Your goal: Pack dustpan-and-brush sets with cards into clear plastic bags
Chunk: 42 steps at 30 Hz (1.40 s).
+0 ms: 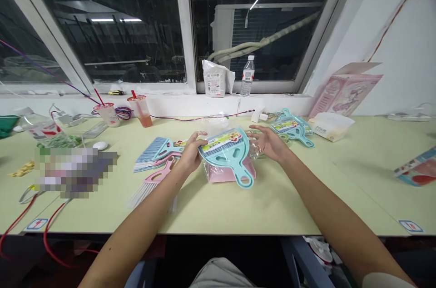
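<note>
One hand does the holding: the left hand (191, 154) grips a light-blue plastic dustpan (223, 157) by its left edge. The right hand (270, 143) is unclenched, fingers parted just beside the dustpan's right edge — whether its fingertips touch anything, I cannot tell. The dustpan is raised over the pale yellow-green table (272, 211), in front of the person. Its long axis runs aslant: the looped handle (244, 180) points to the lower right and toward the person, while the wide mouth, by the yellow printed label (220, 143), faces the white-framed window (183, 29). Partly hidden below it lies a pink plastic piece (220, 175) in clear film.

Farther left lie a light-blue brush (150, 154), bristles pointing left, and a pink brush with white bristles (157, 176), its bristles toward the lower left. On the right, beyond the right hand, rests a wrapped light-blue dustpan set (299, 133) — near a white tissue pack (330, 126) and an upright pink cardboard box (347, 92).
</note>
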Tool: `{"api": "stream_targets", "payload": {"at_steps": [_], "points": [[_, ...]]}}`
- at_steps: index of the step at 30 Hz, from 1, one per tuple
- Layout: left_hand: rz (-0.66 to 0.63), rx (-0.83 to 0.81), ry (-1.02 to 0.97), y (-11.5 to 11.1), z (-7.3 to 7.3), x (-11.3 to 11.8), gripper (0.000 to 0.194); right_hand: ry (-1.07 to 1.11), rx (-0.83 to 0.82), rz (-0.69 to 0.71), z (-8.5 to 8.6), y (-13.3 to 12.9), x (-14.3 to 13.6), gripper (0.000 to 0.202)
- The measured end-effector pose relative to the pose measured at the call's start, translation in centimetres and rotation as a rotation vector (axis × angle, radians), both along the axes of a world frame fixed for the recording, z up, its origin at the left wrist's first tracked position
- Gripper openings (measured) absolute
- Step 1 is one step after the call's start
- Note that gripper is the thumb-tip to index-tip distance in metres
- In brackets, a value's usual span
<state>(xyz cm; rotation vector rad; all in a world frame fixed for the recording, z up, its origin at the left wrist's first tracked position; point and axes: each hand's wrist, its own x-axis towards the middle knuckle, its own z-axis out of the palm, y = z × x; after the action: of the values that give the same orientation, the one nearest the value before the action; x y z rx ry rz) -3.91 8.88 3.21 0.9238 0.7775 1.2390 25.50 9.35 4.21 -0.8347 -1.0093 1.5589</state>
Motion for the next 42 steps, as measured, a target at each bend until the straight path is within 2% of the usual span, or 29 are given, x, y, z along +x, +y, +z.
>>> {"api": "stream_targets", "payload": {"at_steps": [3, 6, 8, 13, 21, 26, 30, 38, 42], "points": [[-0.081, -0.013, 0.082, -0.5, -0.2, 0.4, 0.042, -0.042, 0.019, 0.106, -0.7, -1.0, -1.1, 0.050], [-0.109, -0.009, 0.127, -0.7, -0.6, 0.7, 0.038, -0.138, 0.044, 0.093, -1.5, -1.5, -2.2, 0.061], [-0.096, 0.003, 0.115, -0.6, -0.8, 0.9, 0.035, -0.187, 0.050, 0.049, -2.0, -1.4, -2.7, 0.056], [0.016, 0.039, 0.085, -0.2, -1.1, 1.0, 0.028, -0.172, 0.044, -0.095, -2.9, -0.7, -3.0, 0.029], [0.063, 0.054, 0.060, 0.4, -1.6, 0.8, 0.027, -0.127, 0.019, -0.184, -3.1, -0.1, -2.8, 0.013], [0.051, 0.095, 0.045, 0.5, -1.7, 0.7, 0.021, -0.114, -0.042, -0.206, -3.1, 0.0, -2.6, 0.022], [0.027, 0.101, 0.031, 0.5, -1.8, 0.8, 0.016, -0.133, 0.024, -0.221, -3.3, -0.1, -2.6, 0.027], [0.058, 0.152, 0.081, 0.7, -2.3, 0.9, 0.020, -0.134, 0.063, -0.244, -3.9, 0.3, -2.5, 0.021], [0.094, 0.256, 0.195, 0.6, -2.4, 1.0, 0.017, -0.134, 0.088, -0.296, -4.1, 0.4, -2.5, 0.015]]}}
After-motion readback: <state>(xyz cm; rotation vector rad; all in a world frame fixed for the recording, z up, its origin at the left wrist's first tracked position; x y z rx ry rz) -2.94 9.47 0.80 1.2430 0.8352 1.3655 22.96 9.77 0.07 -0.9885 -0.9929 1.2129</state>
